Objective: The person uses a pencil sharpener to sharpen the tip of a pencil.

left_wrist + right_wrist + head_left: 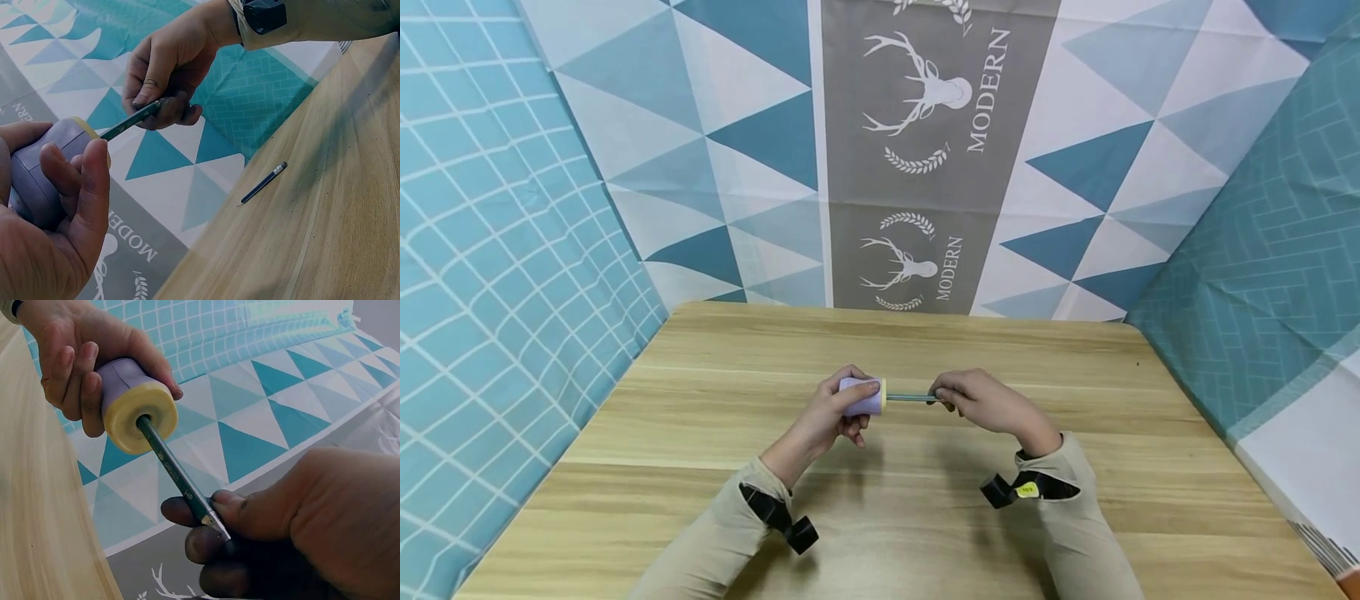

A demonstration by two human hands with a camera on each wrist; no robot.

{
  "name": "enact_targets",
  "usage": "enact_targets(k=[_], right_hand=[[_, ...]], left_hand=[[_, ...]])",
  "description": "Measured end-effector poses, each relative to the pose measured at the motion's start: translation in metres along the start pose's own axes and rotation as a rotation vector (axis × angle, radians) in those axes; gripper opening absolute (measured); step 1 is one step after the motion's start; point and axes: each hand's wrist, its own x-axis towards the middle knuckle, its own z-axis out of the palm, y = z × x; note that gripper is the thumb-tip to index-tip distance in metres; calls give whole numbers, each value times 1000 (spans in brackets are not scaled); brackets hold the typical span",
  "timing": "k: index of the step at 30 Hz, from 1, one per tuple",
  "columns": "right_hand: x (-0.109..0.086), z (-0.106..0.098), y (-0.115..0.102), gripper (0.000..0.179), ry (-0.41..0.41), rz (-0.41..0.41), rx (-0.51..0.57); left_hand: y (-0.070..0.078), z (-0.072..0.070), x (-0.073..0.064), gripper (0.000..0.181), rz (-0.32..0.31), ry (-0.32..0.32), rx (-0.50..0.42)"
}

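My left hand (825,414) grips a purple pencil sharpener (862,397) with a yellow end, its fingers and thumb wrapped round the body. A dark green pencil (178,469) runs into the hole in that yellow end, so its tip is hidden. At the pencil's other end, by the silver band, my right hand (985,402) pinches it between thumb and fingers. Both things are held up above the table, with the pencil roughly level in the head view. In the left wrist view, the right hand (169,69) stands beyond the sharpener (53,165).
A wooden table (760,342) lies beneath both hands. A dark pencil-like stick (264,183) rests on it in the left wrist view. Patterned cloth walls (760,167) rise at the back and both sides. Black wrist cameras (997,490) stick out from the sleeves.
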Motion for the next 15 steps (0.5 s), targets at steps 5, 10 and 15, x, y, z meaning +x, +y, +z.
enact_targets(k=[5, 10, 15], right_hand=[[-6, -3, 2, 14, 78, -71, 10], [-9, -5, 1, 28, 174, -189, 10], [-6, -4, 0, 37, 210, -239, -3]], left_hand=[[-1, 2, -2, 10, 0, -2, -12], [1, 2, -2, 9, 16, -3, -5], [4, 2, -2, 10, 19, -4, -5]])
